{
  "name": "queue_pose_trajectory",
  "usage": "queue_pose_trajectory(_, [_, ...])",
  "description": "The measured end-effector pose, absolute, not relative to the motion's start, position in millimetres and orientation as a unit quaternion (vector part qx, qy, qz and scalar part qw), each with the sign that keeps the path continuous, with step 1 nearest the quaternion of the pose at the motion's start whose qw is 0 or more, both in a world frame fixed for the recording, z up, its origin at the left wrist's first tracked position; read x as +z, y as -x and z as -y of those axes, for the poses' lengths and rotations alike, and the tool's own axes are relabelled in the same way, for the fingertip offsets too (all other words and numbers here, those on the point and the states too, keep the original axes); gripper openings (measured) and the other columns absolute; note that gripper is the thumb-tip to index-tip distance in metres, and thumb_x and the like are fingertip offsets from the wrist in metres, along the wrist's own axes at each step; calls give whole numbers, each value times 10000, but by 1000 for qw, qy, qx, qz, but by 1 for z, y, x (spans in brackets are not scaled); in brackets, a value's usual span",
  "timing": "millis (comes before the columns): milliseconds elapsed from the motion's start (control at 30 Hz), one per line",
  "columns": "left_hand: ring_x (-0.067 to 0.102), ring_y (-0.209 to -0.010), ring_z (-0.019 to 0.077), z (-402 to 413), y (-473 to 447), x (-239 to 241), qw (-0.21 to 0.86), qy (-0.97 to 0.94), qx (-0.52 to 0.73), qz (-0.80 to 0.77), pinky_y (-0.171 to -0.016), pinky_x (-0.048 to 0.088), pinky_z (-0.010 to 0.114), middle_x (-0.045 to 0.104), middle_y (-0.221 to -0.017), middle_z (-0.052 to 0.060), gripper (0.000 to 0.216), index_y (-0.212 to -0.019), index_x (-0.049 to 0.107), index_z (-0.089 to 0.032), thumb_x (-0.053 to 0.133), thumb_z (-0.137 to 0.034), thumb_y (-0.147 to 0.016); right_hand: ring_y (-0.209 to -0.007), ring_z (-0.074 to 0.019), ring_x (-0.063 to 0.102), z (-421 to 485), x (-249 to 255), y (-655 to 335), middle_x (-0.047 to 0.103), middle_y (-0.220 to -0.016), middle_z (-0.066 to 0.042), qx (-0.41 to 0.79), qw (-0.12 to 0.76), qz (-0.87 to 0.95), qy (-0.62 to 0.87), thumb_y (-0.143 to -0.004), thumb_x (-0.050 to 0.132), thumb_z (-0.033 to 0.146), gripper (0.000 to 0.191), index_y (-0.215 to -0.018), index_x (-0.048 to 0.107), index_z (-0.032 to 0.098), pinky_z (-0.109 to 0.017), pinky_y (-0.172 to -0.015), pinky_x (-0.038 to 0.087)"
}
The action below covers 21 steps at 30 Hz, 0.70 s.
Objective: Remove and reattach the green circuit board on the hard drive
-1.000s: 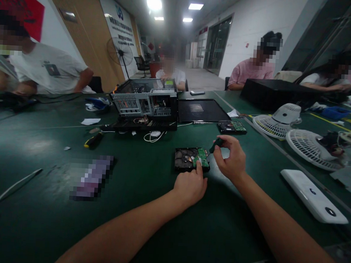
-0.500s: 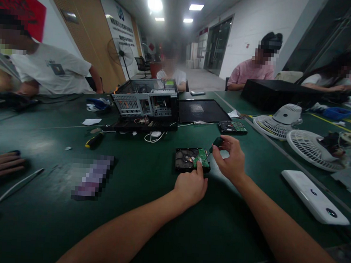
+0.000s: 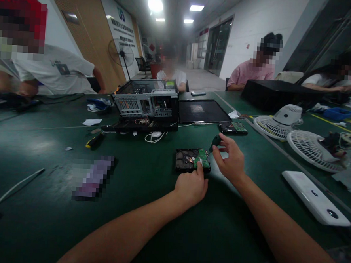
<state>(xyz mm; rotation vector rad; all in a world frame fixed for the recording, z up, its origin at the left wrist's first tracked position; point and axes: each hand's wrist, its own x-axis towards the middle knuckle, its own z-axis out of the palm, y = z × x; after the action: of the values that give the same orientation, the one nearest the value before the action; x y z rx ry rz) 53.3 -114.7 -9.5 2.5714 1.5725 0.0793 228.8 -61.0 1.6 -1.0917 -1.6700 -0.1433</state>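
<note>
A hard drive (image 3: 185, 160) lies flat on the green table, with its circuit board (image 3: 202, 155) on the right part facing up. My left hand (image 3: 191, 186) is at its near edge; the index finger presses on the board and the other fingers are curled in. Pinched in my right hand (image 3: 231, 158) is a screwdriver (image 3: 215, 143) with a dark green handle. It leans, its thin shaft running down to the right part of the drive. Exactly where the tip meets the board is too small to tell.
Behind the drive stands an opened computer case (image 3: 147, 104), next to a black panel (image 3: 203, 110). A second hard drive (image 3: 232, 128) lies to the right, near white fan parts (image 3: 272, 125). A white device (image 3: 315, 197), a yellow-black tool (image 3: 94, 141) and a blurred phone-like object (image 3: 94, 177) flank my arms.
Another person's hand at the left edge has drawn almost wholly out of view. The screwdriver handle has turned slightly in my right fingers. My left hand and the drive stay put.
</note>
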Motion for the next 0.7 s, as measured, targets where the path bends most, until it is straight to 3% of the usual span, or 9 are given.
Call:
queue_pose_trajectory(367, [754, -878, 315, 114, -54, -13, 53, -851, 38, -521, -743, 569, 399, 734, -1127, 229, 741, -1600, 264, -8, 465, -428, -1023, -1068, -250, 707, 61, 2, -229, 622, -1390, -129, -79, 544, 706, 447, -940, 650, 236, 516, -1441, 531, 256, -404, -770, 686])
queue_pose_trajectory(567, [752, -866, 315, 115, -53, -10, 54, -854, 33, -516, -731, 572, 409, 735, -1124, 221, 736, -1604, 248, -8, 451, -417, -1028, -978, -220, 711, 62, 5, -228, 628, -1284, -104, -90, 551, 700, 446, -916, 697, 250, 447, -1350, 590, 264, -385, -740, 680])
queue_pose_trajectory(700, [751, -888, 314, 115, -53, -10, 54, -853, 30, -519, -749, 570, 405, 732, -1128, 224, 741, -1608, 243, -13, 455, -423, -1027, -1029, -236, 694, 63, 8, -228, 608, -1277, -112, -91, 551, 702, 442, -918, 680, 249, 432, -1340, 588, 266, -387, -744, 682])
